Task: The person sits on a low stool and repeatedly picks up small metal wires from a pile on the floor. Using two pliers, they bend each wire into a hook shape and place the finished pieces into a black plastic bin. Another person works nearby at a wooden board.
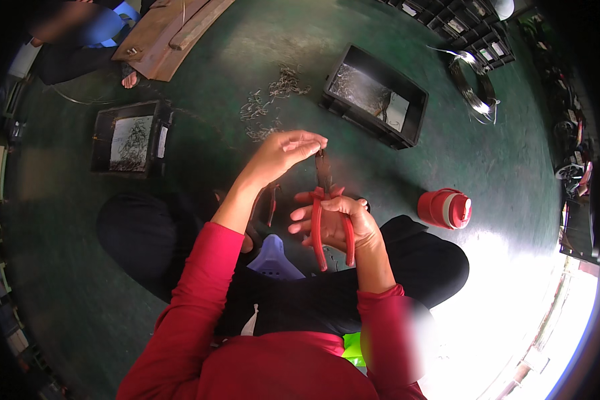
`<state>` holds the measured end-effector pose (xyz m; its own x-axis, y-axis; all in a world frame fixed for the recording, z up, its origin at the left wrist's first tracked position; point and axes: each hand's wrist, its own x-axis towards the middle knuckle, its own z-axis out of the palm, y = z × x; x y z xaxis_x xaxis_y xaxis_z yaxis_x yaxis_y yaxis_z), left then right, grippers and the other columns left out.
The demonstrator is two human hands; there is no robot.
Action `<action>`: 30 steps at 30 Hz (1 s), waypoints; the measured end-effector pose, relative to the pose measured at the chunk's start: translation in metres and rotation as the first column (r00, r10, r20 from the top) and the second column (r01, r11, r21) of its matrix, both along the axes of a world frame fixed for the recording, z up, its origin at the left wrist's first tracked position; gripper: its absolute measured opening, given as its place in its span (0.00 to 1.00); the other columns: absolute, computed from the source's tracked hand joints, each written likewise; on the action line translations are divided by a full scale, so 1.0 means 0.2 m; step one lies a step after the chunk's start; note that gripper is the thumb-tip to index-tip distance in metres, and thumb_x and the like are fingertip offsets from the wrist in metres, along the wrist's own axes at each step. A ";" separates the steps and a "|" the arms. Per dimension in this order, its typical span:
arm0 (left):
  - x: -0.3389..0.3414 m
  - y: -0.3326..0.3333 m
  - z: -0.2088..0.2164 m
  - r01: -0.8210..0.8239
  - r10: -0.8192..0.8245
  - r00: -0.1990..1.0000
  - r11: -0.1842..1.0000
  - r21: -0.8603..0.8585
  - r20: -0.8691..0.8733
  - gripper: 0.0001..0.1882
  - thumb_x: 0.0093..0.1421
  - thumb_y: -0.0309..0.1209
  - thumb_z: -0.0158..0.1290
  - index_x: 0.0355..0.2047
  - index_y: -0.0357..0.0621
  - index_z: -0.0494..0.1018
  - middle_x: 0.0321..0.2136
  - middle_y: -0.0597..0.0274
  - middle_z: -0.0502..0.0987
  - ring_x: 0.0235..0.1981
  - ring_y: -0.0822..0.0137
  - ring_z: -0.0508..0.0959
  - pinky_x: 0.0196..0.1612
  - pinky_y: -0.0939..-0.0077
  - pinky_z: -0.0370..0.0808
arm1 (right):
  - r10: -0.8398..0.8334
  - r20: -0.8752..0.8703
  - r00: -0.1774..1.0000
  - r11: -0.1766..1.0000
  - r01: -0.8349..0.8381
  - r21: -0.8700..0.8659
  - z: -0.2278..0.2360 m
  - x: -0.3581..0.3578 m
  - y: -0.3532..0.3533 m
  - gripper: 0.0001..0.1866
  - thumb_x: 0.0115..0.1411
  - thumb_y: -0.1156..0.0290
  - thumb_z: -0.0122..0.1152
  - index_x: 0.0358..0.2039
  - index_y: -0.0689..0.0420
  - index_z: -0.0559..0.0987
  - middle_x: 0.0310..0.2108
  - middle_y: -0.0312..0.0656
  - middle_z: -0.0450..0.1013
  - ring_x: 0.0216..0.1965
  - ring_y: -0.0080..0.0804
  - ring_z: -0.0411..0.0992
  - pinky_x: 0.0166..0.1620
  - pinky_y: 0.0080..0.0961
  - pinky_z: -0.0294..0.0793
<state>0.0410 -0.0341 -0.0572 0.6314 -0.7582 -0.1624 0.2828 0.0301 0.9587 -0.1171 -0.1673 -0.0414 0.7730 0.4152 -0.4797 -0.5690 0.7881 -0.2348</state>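
A pair of pliers [323, 175] with red handles and dark jaws rests in my right hand [360, 223], jaws pointing away from me. The thumb lies over the pliers near the pivot, the handles stand apart, and the other fingers are partly extended behind them. At the tip of the jaws, my left hand [280, 157] has its thumb and fingers pinched together. Whatever is in that pinch is too small to make out. Beyond my left hand, small bent wire pieces [287, 81] lie in loose piles on the green floor.
A black crate [407, 133] with metal pieces stands ahead right; a smaller black crate [100, 143] is at left. A wire coil [470, 83] lies by stacked black crates [460, 30]. A red jug [437, 208] sits at right. Another person sits far left beside a wooden board [157, 43].
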 end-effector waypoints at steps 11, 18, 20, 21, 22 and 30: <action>-0.07 -0.04 -0.04 -0.235 0.062 0.828 0.940 0.246 0.557 0.11 0.56 0.32 0.60 0.37 0.40 0.79 0.25 0.59 0.79 0.28 0.68 0.79 0.32 0.72 0.74 | 0.139 -0.107 0.985 0.542 -0.166 -0.824 -0.12 -0.02 -0.01 0.21 0.56 0.71 0.55 0.48 0.69 0.69 0.41 0.53 0.74 0.38 0.33 0.76 0.39 0.26 0.74; -0.07 -0.01 -0.01 -0.200 0.053 0.917 0.918 0.342 0.396 0.06 0.58 0.26 0.57 0.33 0.36 0.79 0.21 0.64 0.78 0.18 0.77 0.75 0.23 0.81 0.71 | 0.179 -0.030 0.983 0.618 -0.136 -0.774 -0.12 -0.03 -0.02 0.22 0.59 0.75 0.51 0.53 0.66 0.64 0.49 0.49 0.70 0.50 0.37 0.69 0.49 0.34 0.71; -0.07 0.00 0.00 -0.191 0.059 0.934 0.915 0.354 0.353 0.06 0.58 0.27 0.56 0.33 0.36 0.79 0.21 0.64 0.78 0.18 0.78 0.75 0.22 0.82 0.71 | 0.176 -0.043 0.983 0.628 -0.146 -0.764 -0.12 -0.03 -0.02 0.22 0.59 0.75 0.51 0.54 0.66 0.64 0.48 0.49 0.71 0.49 0.38 0.70 0.49 0.33 0.71; -0.07 0.00 0.01 -0.188 0.067 0.942 0.917 0.352 0.328 0.06 0.58 0.27 0.56 0.33 0.36 0.79 0.20 0.64 0.78 0.18 0.78 0.74 0.22 0.82 0.71 | 0.178 -0.041 0.983 0.632 -0.146 -0.761 -0.11 -0.02 -0.02 0.22 0.59 0.75 0.51 0.54 0.66 0.64 0.47 0.49 0.71 0.49 0.38 0.70 0.49 0.33 0.71; -0.07 0.00 0.01 -0.186 0.066 0.943 0.916 0.355 0.325 0.06 0.58 0.27 0.56 0.33 0.36 0.79 0.20 0.65 0.78 0.18 0.78 0.74 0.22 0.82 0.71 | 0.168 -0.048 0.985 0.638 -0.146 -0.756 -0.11 -0.02 -0.02 0.22 0.59 0.75 0.51 0.54 0.66 0.64 0.47 0.49 0.71 0.48 0.38 0.70 0.49 0.33 0.71; -0.07 0.00 0.03 -0.187 0.068 0.945 0.915 0.359 0.319 0.07 0.57 0.27 0.56 0.31 0.34 0.79 0.20 0.61 0.78 0.19 0.74 0.77 0.25 0.79 0.74 | 0.184 -0.038 0.982 0.564 -0.137 -0.814 -0.09 -0.02 -0.01 0.23 0.60 0.73 0.51 0.55 0.68 0.64 0.43 0.48 0.72 0.46 0.37 0.72 0.48 0.32 0.72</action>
<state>0.0267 -0.0335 -0.0510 0.7823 -0.5854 -0.2129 0.0055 -0.3354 0.9421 -0.1216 -0.1699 -0.0591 0.7638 -0.0098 -0.6454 -0.6369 0.1515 -0.7560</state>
